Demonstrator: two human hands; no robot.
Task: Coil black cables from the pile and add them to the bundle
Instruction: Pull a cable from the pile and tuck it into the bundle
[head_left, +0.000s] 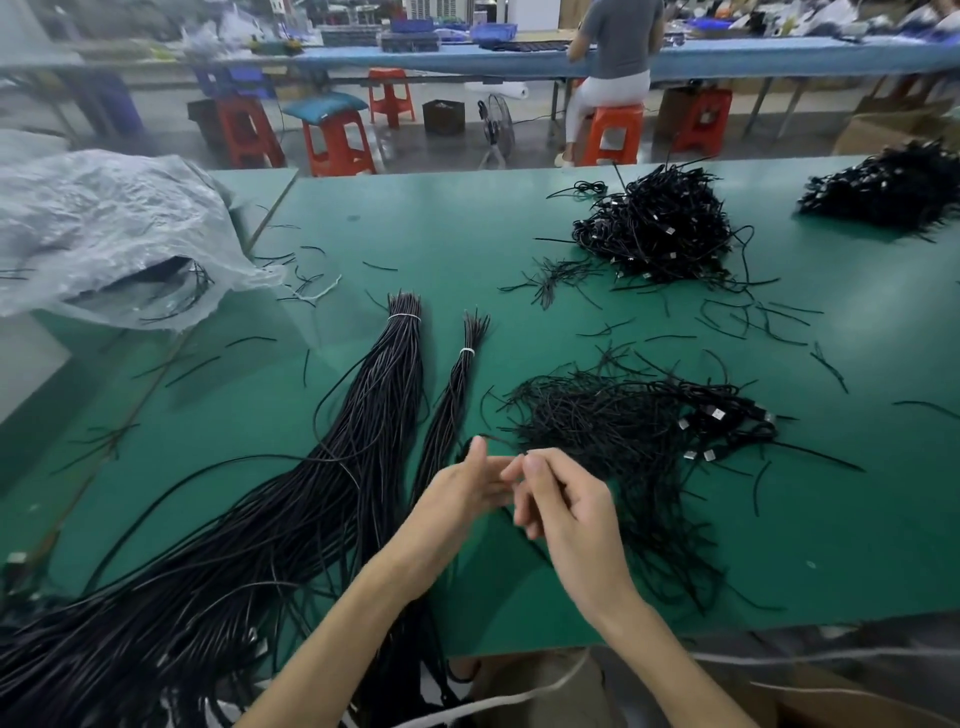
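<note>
A large bundle of long black cables, tied near its far end with a white band, fans out toward the near left edge. Beside it lies a thinner tied bundle. To the right sits a loose pile of black cables and ties with metal plugs showing. My left hand and my right hand meet above the table's near middle, fingertips pinched together on a thin black cable that arcs over them.
The green table is strewn with short black ties. Two more cable heaps lie at the far right. A crumpled plastic bag sits far left. Behind, a person sits on an orange stool.
</note>
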